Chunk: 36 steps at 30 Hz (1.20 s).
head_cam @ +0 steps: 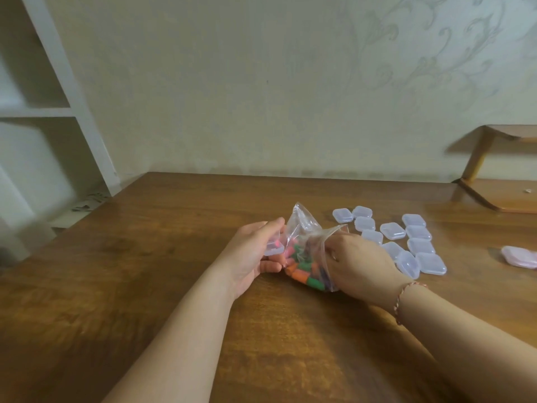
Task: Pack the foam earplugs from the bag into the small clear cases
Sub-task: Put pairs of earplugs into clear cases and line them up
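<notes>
On the table [180,286], our left hand [252,254] grips a case [274,247] holding pink plugs; our right hand [360,264] reaches into the bag [305,251], fingers hidden. Right of it lie more cases [406,242].

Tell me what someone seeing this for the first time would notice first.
Probably the clear bag of colourful foam earplugs at the middle of the wooden table, with the right hand reaching into it. The left hand beside it holds a small clear case with a pink earplug inside. To the right lies a cluster of closed clear cases.
</notes>
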### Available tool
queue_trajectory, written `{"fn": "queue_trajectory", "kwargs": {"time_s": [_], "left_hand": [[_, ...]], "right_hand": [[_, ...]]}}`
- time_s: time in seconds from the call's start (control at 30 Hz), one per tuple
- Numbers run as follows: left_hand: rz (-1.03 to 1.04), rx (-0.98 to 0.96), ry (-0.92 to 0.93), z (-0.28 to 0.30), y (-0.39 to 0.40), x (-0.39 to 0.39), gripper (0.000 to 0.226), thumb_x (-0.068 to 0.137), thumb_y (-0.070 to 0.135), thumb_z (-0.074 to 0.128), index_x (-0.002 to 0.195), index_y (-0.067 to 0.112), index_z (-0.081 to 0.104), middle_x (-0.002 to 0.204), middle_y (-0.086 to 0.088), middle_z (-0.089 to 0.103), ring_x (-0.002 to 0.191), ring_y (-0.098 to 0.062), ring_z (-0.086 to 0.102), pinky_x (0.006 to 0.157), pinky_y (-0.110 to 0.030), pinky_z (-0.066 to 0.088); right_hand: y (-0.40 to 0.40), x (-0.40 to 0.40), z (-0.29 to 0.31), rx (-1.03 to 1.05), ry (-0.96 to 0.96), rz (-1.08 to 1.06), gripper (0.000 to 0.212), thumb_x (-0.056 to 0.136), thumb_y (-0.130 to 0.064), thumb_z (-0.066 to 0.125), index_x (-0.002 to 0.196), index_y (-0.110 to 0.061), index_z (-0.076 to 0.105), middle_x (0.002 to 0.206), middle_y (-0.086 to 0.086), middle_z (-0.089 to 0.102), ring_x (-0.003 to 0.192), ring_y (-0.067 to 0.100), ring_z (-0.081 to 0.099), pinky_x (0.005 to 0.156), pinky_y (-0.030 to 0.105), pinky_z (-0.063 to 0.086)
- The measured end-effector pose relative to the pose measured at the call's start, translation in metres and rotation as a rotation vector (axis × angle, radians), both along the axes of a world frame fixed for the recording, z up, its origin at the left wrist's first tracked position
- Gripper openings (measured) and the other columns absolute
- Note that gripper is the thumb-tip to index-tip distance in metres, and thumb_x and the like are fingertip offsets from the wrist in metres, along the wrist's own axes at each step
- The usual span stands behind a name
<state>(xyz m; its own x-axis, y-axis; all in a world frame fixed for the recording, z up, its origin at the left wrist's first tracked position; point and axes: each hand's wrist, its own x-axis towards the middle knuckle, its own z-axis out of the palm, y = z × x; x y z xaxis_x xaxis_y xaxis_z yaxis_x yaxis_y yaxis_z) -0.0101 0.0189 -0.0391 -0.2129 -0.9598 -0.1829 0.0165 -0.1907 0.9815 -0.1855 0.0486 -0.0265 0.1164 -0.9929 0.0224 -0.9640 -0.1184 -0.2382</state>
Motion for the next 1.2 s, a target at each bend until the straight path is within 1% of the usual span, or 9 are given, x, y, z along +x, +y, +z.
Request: {"fn": "queue_trajectory", "kwargs": {"time_s": [0.23, 0.47, 0.57, 0.67, 0.77, 0.87, 0.93, 1.1, 1.2], "left_hand": [[-0.014, -0.013, -0.047, 0.000, 0.001, -0.001, 0.035, 0.095, 0.043, 0.058, 0.117, 0.017, 0.064, 0.115, -0.010, 0.062, 0.059, -0.009, 0.059, 0.050, -0.021, 0.048], [-0.050, -0.003, -0.060, 0.002, 0.003, -0.001, 0.030, 0.096, 0.042, 0.058, 0.104, 0.016, 0.069, 0.099, -0.005, 0.064, 0.057, -0.011, 0.057, 0.049, -0.021, 0.046], [-0.058, -0.006, -0.062, 0.004, 0.005, 0.000, 0.028, 0.096, 0.041, 0.058, 0.101, 0.015, 0.068, 0.091, -0.003, 0.064, 0.056, -0.010, 0.058, 0.050, -0.021, 0.046], [-0.049, -0.002, -0.051, 0.005, 0.006, 0.000, 0.026, 0.095, 0.040, 0.059, 0.098, 0.015, 0.066, 0.081, -0.001, 0.066, 0.055, -0.010, 0.058, 0.052, -0.023, 0.044], [-0.063, -0.009, -0.057, 0.005, 0.006, 0.000, 0.030, 0.095, 0.040, 0.060, 0.101, 0.012, 0.067, 0.070, 0.004, 0.067, 0.055, -0.011, 0.057, 0.050, -0.023, 0.044], [-0.065, -0.006, -0.065, 0.004, 0.005, 0.000, 0.035, 0.094, 0.041, 0.060, 0.107, 0.009, 0.066, 0.076, 0.001, 0.066, 0.057, -0.011, 0.058, 0.049, -0.022, 0.045], [-0.056, 0.008, -0.049, 0.004, 0.004, 0.001, 0.037, 0.095, 0.041, 0.059, 0.109, 0.008, 0.067, 0.081, -0.002, 0.066, 0.058, -0.012, 0.059, 0.051, -0.022, 0.048], [-0.050, 0.027, -0.019, 0.003, 0.002, 0.003, 0.037, 0.097, 0.039, 0.056, 0.109, 0.006, 0.069, 0.074, -0.005, 0.067, 0.059, -0.013, 0.062, 0.052, -0.022, 0.051], [-0.032, 0.023, -0.042, 0.003, 0.003, 0.003, 0.036, 0.097, 0.040, 0.056, 0.108, 0.008, 0.070, 0.077, -0.005, 0.068, 0.060, -0.012, 0.061, 0.053, -0.022, 0.051]], "right_hand": [[-0.009, 0.006, -0.002, -0.051, 0.019, -0.048, 0.029, 0.097, -0.030, 0.053, 0.122, -0.018, 0.060, 0.103, -0.001, 0.061, 0.097, 0.022, 0.064, 0.080, 0.036, 0.056], [-0.011, 0.003, -0.005, -0.141, -0.020, -0.019, 0.028, 0.093, -0.034, 0.060, 0.119, -0.023, 0.065, 0.114, -0.002, 0.064, 0.098, 0.019, 0.063, 0.079, 0.035, 0.055], [-0.010, 0.003, -0.007, -0.131, -0.086, -0.025, 0.024, 0.093, -0.035, 0.059, 0.114, -0.026, 0.066, 0.104, -0.006, 0.063, 0.099, 0.018, 0.062, 0.078, 0.030, 0.053], [-0.010, 0.004, -0.012, -0.245, -0.165, -0.022, 0.016, 0.091, -0.037, 0.058, 0.100, -0.029, 0.070, 0.093, -0.009, 0.063, 0.091, 0.018, 0.063, 0.075, 0.035, 0.052], [-0.010, 0.005, -0.010, -0.148, -0.082, -0.058, 0.024, 0.090, -0.039, 0.060, 0.107, -0.023, 0.067, 0.083, -0.008, 0.053, 0.091, 0.020, 0.063, 0.076, 0.035, 0.055], [-0.011, 0.003, -0.009, -0.142, -0.077, -0.037, 0.027, 0.090, -0.035, 0.063, 0.112, -0.020, 0.065, 0.102, -0.001, 0.064, 0.095, 0.021, 0.063, 0.079, 0.037, 0.055], [-0.010, 0.002, -0.012, -0.177, -0.096, -0.034, 0.022, 0.089, -0.031, 0.063, 0.108, -0.022, 0.068, 0.104, 0.000, 0.067, 0.092, 0.020, 0.064, 0.077, 0.036, 0.055], [0.000, -0.017, -0.013, -0.222, -0.259, -0.072, 0.017, 0.089, -0.035, 0.057, 0.095, -0.040, 0.072, 0.081, -0.010, 0.070, 0.076, 0.013, 0.067, 0.067, 0.035, 0.056], [0.019, -0.034, -0.011, -0.229, -0.377, -0.070, 0.015, 0.082, -0.043, 0.063, 0.093, -0.046, 0.073, 0.066, -0.024, 0.065, 0.065, 0.000, 0.062, 0.058, 0.020, 0.051]]}}
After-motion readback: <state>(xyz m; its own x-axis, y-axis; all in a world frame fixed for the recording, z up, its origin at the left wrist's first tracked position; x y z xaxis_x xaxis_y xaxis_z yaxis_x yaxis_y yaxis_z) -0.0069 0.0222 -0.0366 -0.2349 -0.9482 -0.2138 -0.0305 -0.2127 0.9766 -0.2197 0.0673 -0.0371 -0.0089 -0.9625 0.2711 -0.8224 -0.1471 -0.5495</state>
